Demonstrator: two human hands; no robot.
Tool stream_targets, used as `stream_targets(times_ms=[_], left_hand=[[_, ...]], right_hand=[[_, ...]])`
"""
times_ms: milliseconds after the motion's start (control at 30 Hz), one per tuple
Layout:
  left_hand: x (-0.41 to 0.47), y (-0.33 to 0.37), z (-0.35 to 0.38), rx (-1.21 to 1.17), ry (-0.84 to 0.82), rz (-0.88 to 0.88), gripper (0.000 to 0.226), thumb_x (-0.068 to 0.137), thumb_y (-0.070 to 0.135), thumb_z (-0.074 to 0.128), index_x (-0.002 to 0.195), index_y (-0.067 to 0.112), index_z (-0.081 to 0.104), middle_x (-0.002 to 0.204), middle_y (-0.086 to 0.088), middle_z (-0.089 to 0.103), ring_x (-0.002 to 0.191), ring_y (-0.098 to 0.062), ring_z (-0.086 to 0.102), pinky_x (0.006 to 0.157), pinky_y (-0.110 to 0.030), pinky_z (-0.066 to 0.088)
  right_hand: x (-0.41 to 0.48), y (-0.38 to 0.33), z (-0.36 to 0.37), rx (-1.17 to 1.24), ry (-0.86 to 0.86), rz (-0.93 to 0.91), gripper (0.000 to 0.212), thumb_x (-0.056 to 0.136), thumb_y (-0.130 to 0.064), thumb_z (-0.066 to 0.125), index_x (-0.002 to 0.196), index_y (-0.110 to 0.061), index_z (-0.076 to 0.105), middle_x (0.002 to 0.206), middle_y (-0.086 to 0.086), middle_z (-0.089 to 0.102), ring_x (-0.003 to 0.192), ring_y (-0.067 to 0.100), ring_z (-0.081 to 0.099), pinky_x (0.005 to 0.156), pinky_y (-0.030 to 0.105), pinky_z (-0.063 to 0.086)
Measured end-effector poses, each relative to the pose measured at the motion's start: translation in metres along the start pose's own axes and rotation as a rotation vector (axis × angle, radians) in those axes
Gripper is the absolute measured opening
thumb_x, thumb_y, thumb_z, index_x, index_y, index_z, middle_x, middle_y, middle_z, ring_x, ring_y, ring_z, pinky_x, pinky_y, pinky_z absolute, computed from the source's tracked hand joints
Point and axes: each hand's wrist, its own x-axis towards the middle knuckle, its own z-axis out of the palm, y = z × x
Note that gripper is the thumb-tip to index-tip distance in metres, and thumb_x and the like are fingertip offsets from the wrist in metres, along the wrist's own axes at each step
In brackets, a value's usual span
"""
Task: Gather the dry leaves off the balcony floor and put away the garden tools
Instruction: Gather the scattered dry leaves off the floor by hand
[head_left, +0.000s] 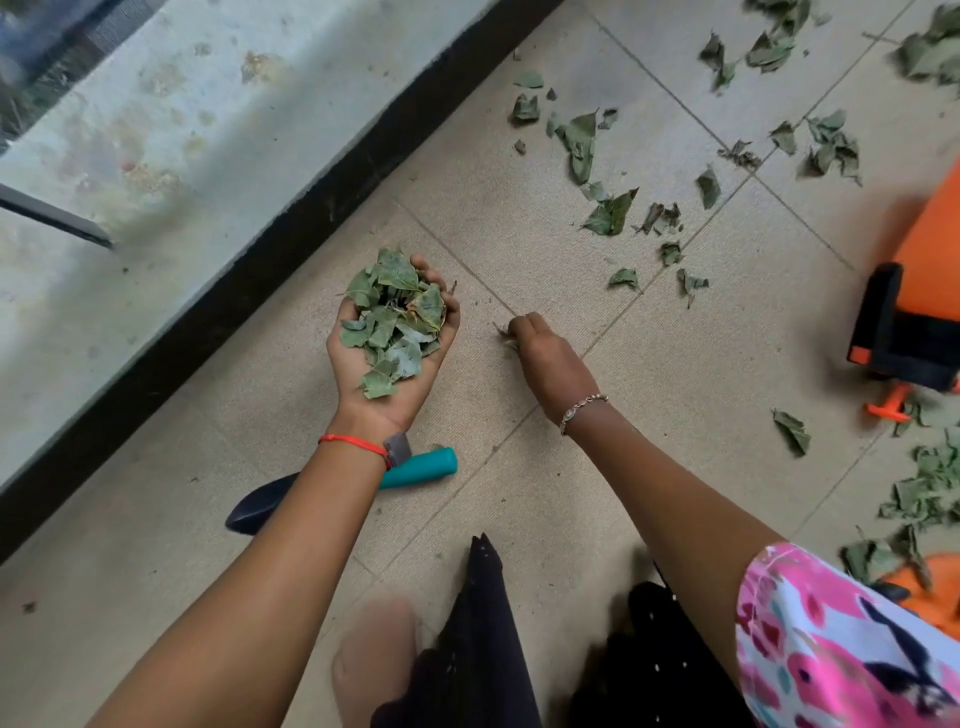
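Left hand (389, 408) cups a heap (395, 322); right hand (545, 358) pinches a scrap (506, 335). Loose leaves (610, 213) lie ahead-right, nearer the right.

Wears red thread (353, 443), bracelet (584, 408) — pink floral sleeve (831, 639).

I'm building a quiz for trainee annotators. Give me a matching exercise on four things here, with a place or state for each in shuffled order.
1 left hand
2 right hand
3 trowel
4 orange container

A lies on the floor under a wrist
B pinches a leaf scrap
C at the view's right edge
D cupped, holding leaves

Pairs: 1-D, 2-B, 3-A, 4-C
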Motion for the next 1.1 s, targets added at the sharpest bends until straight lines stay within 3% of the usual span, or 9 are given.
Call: stream_targets(times_ms=[100,200,333,500,700,800,900,1033,1100], left_hand=[[-0.022,-0.004,-0.008,-0.001,-0.092,-0.037,0.036,0.097,0.032,0.029,0.114,0.008,0.050,0.099,-0.008,0.060,0.084,-0.023,0.061,0.075,-0.034,0.055],[-0.053,-0.008,0.028,0.009,-0.062,-0.045,0.035,0.096,0.030,0.033,0.110,0.006,0.054,0.098,-0.009,0.062,0.082,-0.023,0.062,0.075,-0.034,0.055],[-0.107,-0.024,0.095,0.051,-0.056,-0.076,0.038,0.091,0.027,0.040,0.093,0.001,0.067,0.092,-0.010,0.065,0.081,-0.023,0.062,0.073,-0.033,0.056],[-0.179,-0.056,0.234,0.182,-0.108,-0.124,0.036,0.077,0.025,0.047,0.089,0.000,0.070,0.087,-0.012,0.067,0.075,-0.023,0.065,0.071,-0.033,0.057],[-0.315,-0.116,0.428,0.361,-0.245,-0.222,0.036,0.081,0.030,0.045,0.083,0.007,0.074,0.086,-0.006,0.070,0.075,-0.020,0.067,0.073,-0.032,0.058],[-0.400,-0.149,0.503,0.362,-0.360,-0.284,0.029,0.068,0.022,0.070,0.091,0.004,0.072,0.089,-0.010,0.070,0.077,-0.025,0.069,0.074,-0.038,0.058],[-0.471,-0.182,0.550,0.324,-0.466,-0.341,0.051,0.038,0.011,0.091,0.086,0.001,0.074,0.087,-0.015,0.071,0.077,-0.029,0.070,0.072,-0.044,0.058],[-0.554,-0.232,0.581,0.313,-0.544,-0.428,0.033,0.050,0.014,0.075,0.080,0.001,0.074,0.083,-0.015,0.071,0.072,-0.029,0.071,0.063,-0.046,0.058],[-0.574,-0.255,0.583,0.351,-0.556,-0.472,0.037,0.046,0.012,0.082,0.080,0.001,0.075,0.084,-0.015,0.072,0.073,-0.029,0.071,0.066,-0.048,0.058]], right_hand=[[-0.005,-0.005,-0.016,0.366,0.117,0.298,0.014,0.095,-0.006,0.047,0.098,0.000,0.060,0.089,0.007,0.058,0.076,0.018,0.052,0.067,0.021,0.035],[-0.032,-0.013,-0.054,0.934,0.175,0.612,0.022,0.093,-0.005,0.053,0.071,-0.007,0.055,0.059,0.002,0.047,0.050,0.011,0.042,0.051,0.023,0.038],[-0.076,-0.034,-0.141,1.556,0.250,0.751,0.030,0.092,0.004,0.049,0.066,-0.009,0.044,0.061,0.002,0.035,0.040,0.006,0.034,0.038,0.016,0.028],[-0.129,-0.074,-0.302,1.908,0.434,0.570,0.027,0.095,0.001,0.043,0.070,-0.010,0.044,0.051,-0.006,0.037,0.040,0.004,0.032,0.038,0.014,0.027],[-0.225,-0.134,-0.531,2.047,0.616,0.321,0.029,0.097,-0.002,0.038,0.071,-0.014,0.041,0.050,-0.009,0.037,0.040,0.002,0.034,0.039,0.013,0.030],[-0.285,-0.158,-0.628,2.045,0.773,0.267,0.029,0.097,-0.002,0.037,0.070,-0.012,0.043,0.051,-0.007,0.039,0.039,0.003,0.036,0.038,0.014,0.031],[-0.347,-0.169,-0.701,2.094,0.959,0.210,0.028,0.098,-0.006,0.039,0.071,-0.010,0.044,0.053,-0.004,0.040,0.039,0.003,0.036,0.039,0.014,0.031],[-0.435,-0.171,-0.765,2.150,1.146,0.062,0.026,0.098,-0.009,0.037,0.073,-0.011,0.044,0.055,-0.004,0.041,0.040,0.002,0.038,0.038,0.014,0.033],[-0.473,-0.166,-0.779,2.177,1.189,0.036,0.023,0.096,-0.011,0.040,0.073,-0.011,0.044,0.054,-0.004,0.041,0.041,0.003,0.037,0.039,0.013,0.032]])
